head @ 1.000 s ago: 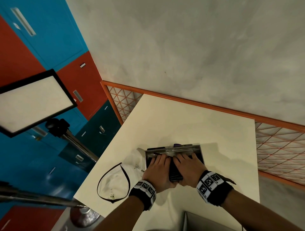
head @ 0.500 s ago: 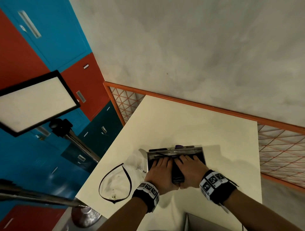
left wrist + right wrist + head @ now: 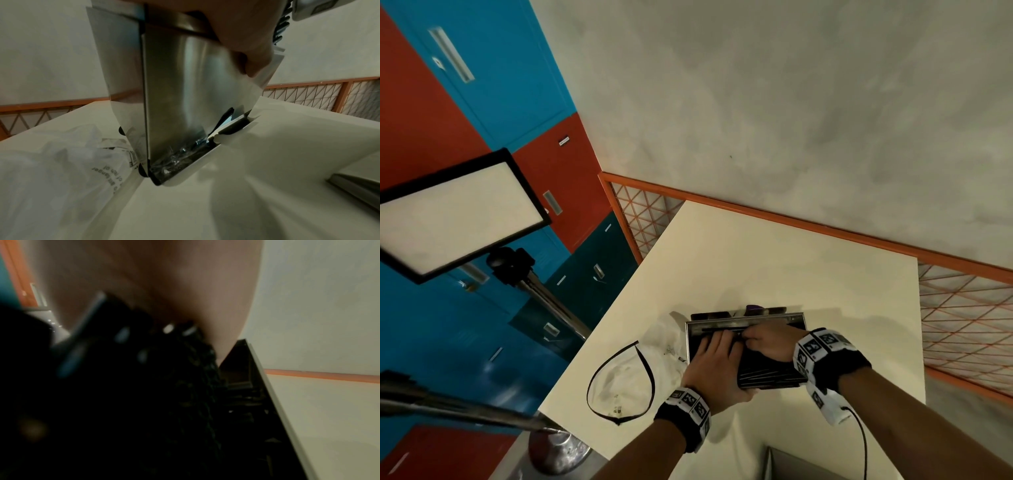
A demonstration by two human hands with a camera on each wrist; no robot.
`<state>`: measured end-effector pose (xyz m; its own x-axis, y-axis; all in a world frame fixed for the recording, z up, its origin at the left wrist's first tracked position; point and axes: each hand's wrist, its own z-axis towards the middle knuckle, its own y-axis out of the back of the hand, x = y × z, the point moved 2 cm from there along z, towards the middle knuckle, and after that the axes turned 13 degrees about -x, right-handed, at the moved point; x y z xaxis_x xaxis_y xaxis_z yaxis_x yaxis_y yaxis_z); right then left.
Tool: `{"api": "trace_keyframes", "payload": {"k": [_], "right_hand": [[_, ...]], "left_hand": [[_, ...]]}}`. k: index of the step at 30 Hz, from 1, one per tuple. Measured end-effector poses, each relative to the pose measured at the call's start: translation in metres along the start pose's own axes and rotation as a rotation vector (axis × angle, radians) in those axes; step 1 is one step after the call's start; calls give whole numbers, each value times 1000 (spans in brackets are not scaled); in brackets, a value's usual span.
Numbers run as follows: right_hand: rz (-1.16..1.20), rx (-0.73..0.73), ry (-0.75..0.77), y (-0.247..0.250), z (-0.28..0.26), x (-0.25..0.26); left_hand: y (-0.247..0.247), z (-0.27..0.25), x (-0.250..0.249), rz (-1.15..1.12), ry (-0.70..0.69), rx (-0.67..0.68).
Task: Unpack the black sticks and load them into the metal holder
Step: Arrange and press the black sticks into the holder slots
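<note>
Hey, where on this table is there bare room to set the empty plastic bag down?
Free: the table's far stretch between the metal holder and the orange rail, and the right strip past the right hand. Crowded: left of the holder, where the plastic bag lies beside the left hand.

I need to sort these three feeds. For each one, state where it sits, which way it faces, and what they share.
Head: high, looking down at the table; left hand, right hand, both forearms.
Left wrist: low, beside the metal holder, facing the wall; a finger shows.
Right wrist: against the black sticks; blurred palm.
Shared: holder, table.
</note>
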<state>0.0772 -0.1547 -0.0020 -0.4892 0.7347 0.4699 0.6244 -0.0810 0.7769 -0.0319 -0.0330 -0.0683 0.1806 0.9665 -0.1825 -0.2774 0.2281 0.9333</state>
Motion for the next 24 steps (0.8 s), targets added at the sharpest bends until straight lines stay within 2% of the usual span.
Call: {"api": "trace_keyframes", "payload": {"k": [2, 6, 10, 12, 17, 24], "right_hand": [[22, -7, 11, 4, 0, -1], [40, -33, 69, 14, -7, 8], [-179, -113, 140, 9, -4, 8], [-270, -134, 122, 5, -2, 0], [-443, -51, 57, -3, 4, -17], [-475, -131, 89, 11, 5, -10]], "left_hand": [[0, 2, 1, 0, 10, 13], [-1, 8, 5, 16, 87, 121], [-2, 16, 9, 15, 99, 128], [-2, 21, 13, -7, 132, 137], [0, 27, 15, 9, 119, 124], [0, 33, 19, 29, 105, 27]]}}
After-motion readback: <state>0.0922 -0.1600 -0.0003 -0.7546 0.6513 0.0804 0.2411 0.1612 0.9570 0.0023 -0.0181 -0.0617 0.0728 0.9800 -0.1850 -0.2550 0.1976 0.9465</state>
